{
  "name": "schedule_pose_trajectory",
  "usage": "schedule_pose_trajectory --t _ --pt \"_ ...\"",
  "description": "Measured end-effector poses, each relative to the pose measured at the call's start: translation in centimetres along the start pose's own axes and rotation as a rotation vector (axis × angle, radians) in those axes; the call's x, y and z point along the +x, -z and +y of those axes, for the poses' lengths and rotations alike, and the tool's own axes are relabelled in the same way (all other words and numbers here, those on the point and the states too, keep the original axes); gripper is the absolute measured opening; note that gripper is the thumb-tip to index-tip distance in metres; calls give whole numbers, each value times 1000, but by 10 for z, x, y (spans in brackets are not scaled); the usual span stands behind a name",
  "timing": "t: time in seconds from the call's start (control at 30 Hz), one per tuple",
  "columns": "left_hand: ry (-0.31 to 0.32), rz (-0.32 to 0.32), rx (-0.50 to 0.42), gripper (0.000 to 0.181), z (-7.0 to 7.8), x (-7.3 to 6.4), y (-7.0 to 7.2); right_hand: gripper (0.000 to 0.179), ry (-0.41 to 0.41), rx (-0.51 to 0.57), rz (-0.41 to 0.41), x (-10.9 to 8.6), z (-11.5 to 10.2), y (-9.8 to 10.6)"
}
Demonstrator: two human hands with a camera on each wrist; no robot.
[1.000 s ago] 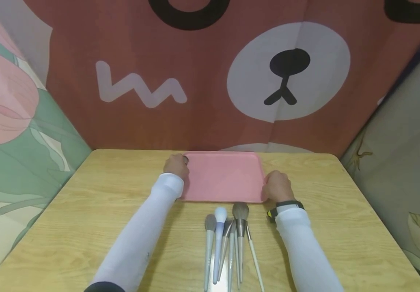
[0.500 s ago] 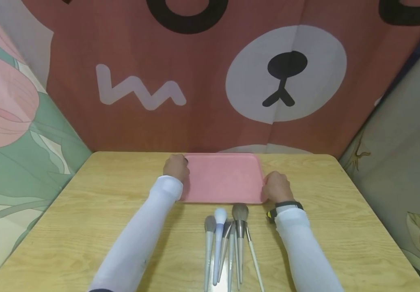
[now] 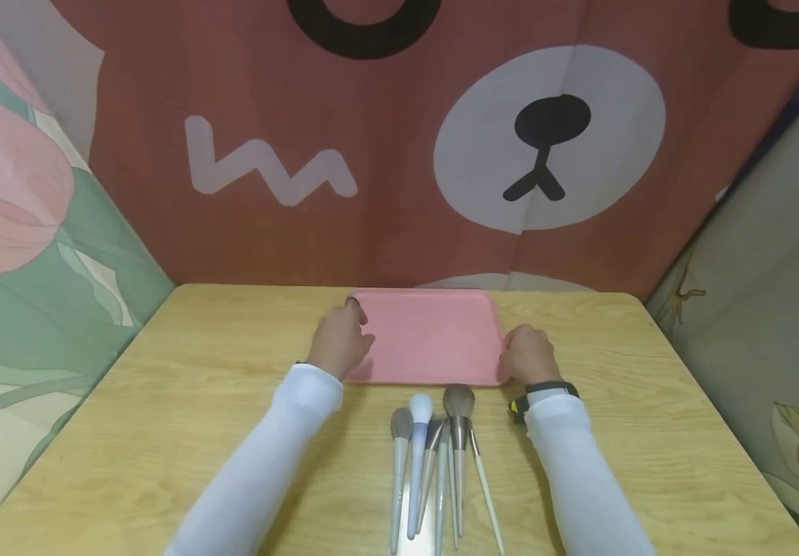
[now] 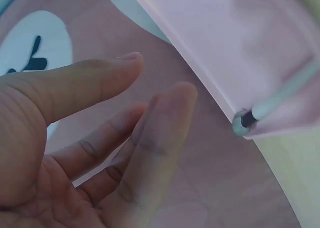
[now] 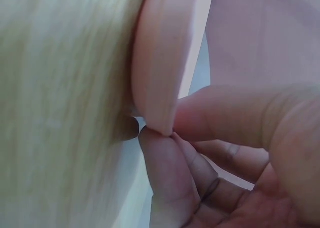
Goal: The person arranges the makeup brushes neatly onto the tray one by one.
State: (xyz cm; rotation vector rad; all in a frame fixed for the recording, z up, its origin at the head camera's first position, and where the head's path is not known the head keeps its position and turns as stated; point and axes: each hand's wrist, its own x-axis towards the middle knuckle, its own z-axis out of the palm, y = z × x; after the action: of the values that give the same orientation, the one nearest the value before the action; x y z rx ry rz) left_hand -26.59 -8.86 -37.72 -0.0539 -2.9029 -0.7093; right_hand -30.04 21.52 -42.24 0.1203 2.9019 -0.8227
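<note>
While your right hand [image 3: 528, 355] pinches the tray [image 3: 434, 336] at its four o'clock, your left hand [image 3: 338, 341] sits by nine, fingers loose, holding nothing. Lone brush [image 4: 283, 93] at the tray's eleven o'clock corner. Tray: table [image 3: 614, 363], twelve o'clock. Loose brushes [image 3: 442, 469] bunched at six. Likely step: settling the tray. Next calls for easing your right pinch without shifting it.
</note>
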Motion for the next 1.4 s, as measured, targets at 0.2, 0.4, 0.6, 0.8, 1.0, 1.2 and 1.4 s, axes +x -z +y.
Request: schedule_pose_trajectory --t 0.2,0.4,0.6,0.8,1.0,1.2,1.4 --pt "-25 -43 -44 27 7 -30 -4 14 -3 0 -15 0 1 2" --pt "-86 -85 -77 27 13 -59 -9 16 -15 21 -27 2 -1 4" --pt "-144 -121 -77 18 16 -84 -16 20 -36 31 -40 4 -4 4" --pt "-209 -177 -108 15 18 -112 -16 19 -32 27 -45 5 -6 3" --pt "-255 -218 -101 29 20 -129 -20 16 -2 19 -34 6 -8 2" --pt "-288 -213 -2 32 19 -134 -24 17 -11 25 -42 4 -7 1" --pt "-315 -203 22 27 16 -130 -24 18 4 3 -26 0 -1 1"
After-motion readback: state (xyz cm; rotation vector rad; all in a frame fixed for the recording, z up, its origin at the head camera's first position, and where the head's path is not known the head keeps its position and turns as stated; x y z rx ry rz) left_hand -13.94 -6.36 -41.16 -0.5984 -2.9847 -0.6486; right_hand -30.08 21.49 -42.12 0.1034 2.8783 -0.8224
